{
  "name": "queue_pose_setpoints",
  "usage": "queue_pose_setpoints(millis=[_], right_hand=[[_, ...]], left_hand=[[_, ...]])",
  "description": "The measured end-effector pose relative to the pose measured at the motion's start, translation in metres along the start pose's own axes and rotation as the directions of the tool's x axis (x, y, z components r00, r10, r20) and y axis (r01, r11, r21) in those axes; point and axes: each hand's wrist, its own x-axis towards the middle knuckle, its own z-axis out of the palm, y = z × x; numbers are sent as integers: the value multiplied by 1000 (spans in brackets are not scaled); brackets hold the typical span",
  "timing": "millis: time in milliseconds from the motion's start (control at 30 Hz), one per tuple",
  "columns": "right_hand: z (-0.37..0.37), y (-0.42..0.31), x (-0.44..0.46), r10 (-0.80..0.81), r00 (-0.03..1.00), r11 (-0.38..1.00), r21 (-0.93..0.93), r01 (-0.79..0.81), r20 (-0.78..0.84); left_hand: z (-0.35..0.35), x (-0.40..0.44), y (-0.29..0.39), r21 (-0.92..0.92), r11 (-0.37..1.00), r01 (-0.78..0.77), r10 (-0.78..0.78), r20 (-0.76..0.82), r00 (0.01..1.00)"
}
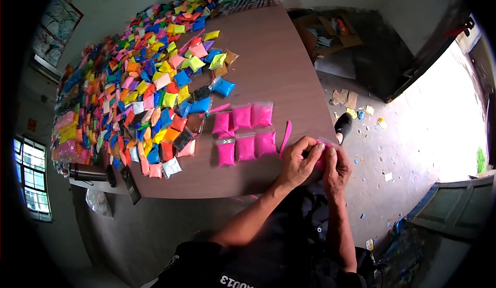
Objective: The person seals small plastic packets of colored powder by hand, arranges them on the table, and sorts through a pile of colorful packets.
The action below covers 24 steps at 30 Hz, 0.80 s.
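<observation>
From my remote seat I find the pink packet near the four o'clock edge of the brown table, between two bare hands and mostly hidden by them; the left hand has thumb and forefinger drawn together on it from the nine o'clock side, and the right hand pinches it from three o'clock, with no gap that I can make out at either set of fingertips; I judge it light and soft, with a doughy fill that would give under pressure and no stiffness of its own; the film looks thin and glossy, so I would expect dry fingers to slip a little and a hard squeeze to strain a seam; going by the pink pouches laid in two rows at nine to ten o'clock from the hands, each plump below with a flat clear strip at its twelve o'clock end, I would take hold by that strip and let the other hand cradle the belly; whether the fingers are on such a strip here I cannot tell; a pink stick lies just beside the left hand at ten o'clock, and the heap of coloured packets spreads well beyond, also at ten.
</observation>
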Motion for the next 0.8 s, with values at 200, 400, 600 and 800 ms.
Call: queue_pose_setpoints(millis=[200, 400, 600, 800], right_hand=[[0, -9, 0, 105, 995, 993, 48, -104, -1], [-4, 4, 0, 59, 998, 995, 75, -59, -5], [-7, 3, -3, 40, 999, 999, -10, -40, 30], [-4, -5, -9, 44, 999, 996, 81, -42, -31]], left_hand=[[3, 0, 4, 33, 997, -71, 74, -91, 993], [2, 2, 6, -42, 999, 2, -4, -56, 998], [1, 0, 3, 17, 999, -41, 42, -59, 997], [4, -2, 21, 81, 993, -89, 93, -50, 994]])
